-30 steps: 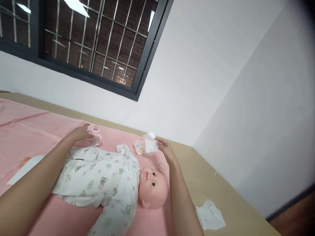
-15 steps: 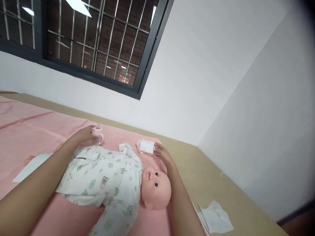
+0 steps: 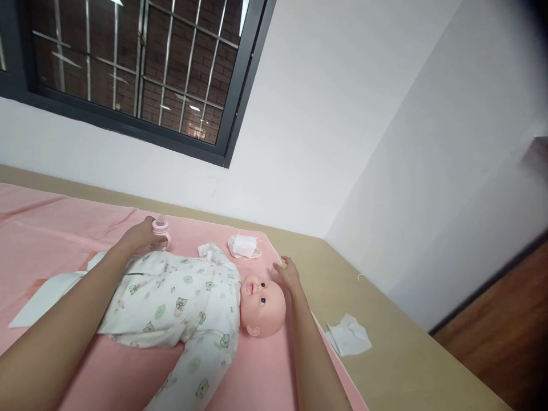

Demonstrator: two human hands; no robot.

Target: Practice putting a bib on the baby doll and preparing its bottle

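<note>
A baby doll (image 3: pixel 184 302) in a white suit printed with green bears lies on its back on a pink mat (image 3: pixel 141 377), its bald head (image 3: pixel 263 308) to the right. Beyond its body, my left hand (image 3: pixel 143 234) is wrapped round a clear baby bottle (image 3: pixel 160 227) with a pink collar and handle; the bottle stands upright. Past the top of the doll's head, my right hand (image 3: pixel 287 275) is at the mat's edge, thumb and fingers apart. Whether it touches the mat is unclear. A small white package (image 3: pixel 245 246) lies near the doll's sleeve.
White folded tissues (image 3: pixel 349 335) lie on the tan tabletop (image 3: pixel 342 285) at right. A white sheet (image 3: pixel 45 297) shows beside my left forearm. Behind the table stand a white wall (image 3: pixel 299 125) and a barred window (image 3: pixel 128 68).
My right hand has left the white package and drawn back toward the doll's head. My left hand still holds the bottle. The view has turned to the right.
</note>
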